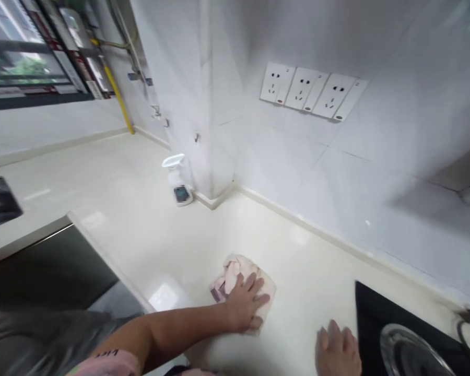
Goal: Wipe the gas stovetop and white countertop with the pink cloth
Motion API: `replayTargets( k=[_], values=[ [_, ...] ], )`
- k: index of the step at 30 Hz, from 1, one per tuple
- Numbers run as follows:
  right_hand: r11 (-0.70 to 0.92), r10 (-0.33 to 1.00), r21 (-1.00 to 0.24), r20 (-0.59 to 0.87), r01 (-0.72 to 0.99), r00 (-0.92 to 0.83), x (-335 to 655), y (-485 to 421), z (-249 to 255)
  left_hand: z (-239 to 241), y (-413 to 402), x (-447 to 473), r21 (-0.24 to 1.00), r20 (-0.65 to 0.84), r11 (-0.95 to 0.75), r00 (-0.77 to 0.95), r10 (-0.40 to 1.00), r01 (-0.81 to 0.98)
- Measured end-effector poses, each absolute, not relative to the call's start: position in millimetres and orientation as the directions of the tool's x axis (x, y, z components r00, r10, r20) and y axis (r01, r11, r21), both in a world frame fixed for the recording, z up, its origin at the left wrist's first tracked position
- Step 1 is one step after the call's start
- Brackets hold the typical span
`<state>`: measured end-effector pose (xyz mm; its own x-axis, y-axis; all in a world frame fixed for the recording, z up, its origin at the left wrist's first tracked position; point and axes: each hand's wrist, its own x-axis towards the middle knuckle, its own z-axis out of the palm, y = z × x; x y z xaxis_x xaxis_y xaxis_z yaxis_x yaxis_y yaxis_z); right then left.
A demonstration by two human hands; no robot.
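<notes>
My left hand (246, 305) lies flat with its fingers spread on a crumpled pale pink cloth (232, 272), pressing it against the cream countertop (172, 230). The arm reaches in from the lower left. My right hand (337, 351) rests open and palm down on the counter near the bottom edge. It holds nothing and sits just left of a black cooktop (372, 313).
A white spray bottle (177, 180) stands at the corner of the tiled wall. Three wall sockets (309, 94) sit above the counter. A shiny metal pan (409, 352) is on the cooktop. A yellow pipe (115, 89) and a window are far left. A dark gap (50, 266) lies below the counter's edge.
</notes>
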<state>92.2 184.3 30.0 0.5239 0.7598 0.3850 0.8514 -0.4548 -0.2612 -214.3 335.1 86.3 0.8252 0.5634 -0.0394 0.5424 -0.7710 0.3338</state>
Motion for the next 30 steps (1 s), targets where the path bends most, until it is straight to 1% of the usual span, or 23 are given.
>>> replayTargets(
  k=[3, 9, 12, 15, 20, 23, 26, 30],
  values=[
    [-0.503, 0.718, -0.281, 0.391, 0.817, 0.577, 90, 184, 23, 86, 352, -186, 0.342, -0.065, -0.780, 0.842, 0.536, 0.523],
    [-0.543, 0.727, -0.207, 0.370, 0.814, 0.578, 86, 186, 18, 89, 393, -117, 0.303, -0.060, -0.833, 0.881, 0.469, 0.464],
    [-0.568, 0.714, -0.195, 0.368, 0.800, 0.596, 86, 190, 19, 94, 425, -96, 0.291, -0.017, -0.826, 0.866, 0.500, 0.482],
    [-0.581, 0.710, -0.189, 0.359, 0.792, 0.607, 87, 191, 20, 99, 466, -97, 0.276, 0.028, -0.786, 0.812, 0.582, 0.554],
    [-0.582, 0.715, -0.167, 0.359, 0.795, 0.599, 89, 187, 21, 116, 539, -157, 0.216, 0.029, -0.640, 0.650, 0.759, 0.738],
    [-0.590, 0.721, -0.157, 0.340, 0.792, 0.604, 88, 186, 25, 129, 568, -214, 0.182, -0.027, -0.516, 0.529, 0.848, 0.837],
    [-0.594, 0.716, -0.153, 0.347, 0.790, 0.606, 85, 188, 29, 133, 571, -271, 0.130, -0.096, -0.343, 0.356, 0.930, 0.930],
    [-0.605, 0.712, -0.121, 0.359, 0.787, 0.603, 84, 191, 32, 121, 542, -353, 0.051, -0.059, -0.181, 0.184, 0.981, 0.982]
  ],
)
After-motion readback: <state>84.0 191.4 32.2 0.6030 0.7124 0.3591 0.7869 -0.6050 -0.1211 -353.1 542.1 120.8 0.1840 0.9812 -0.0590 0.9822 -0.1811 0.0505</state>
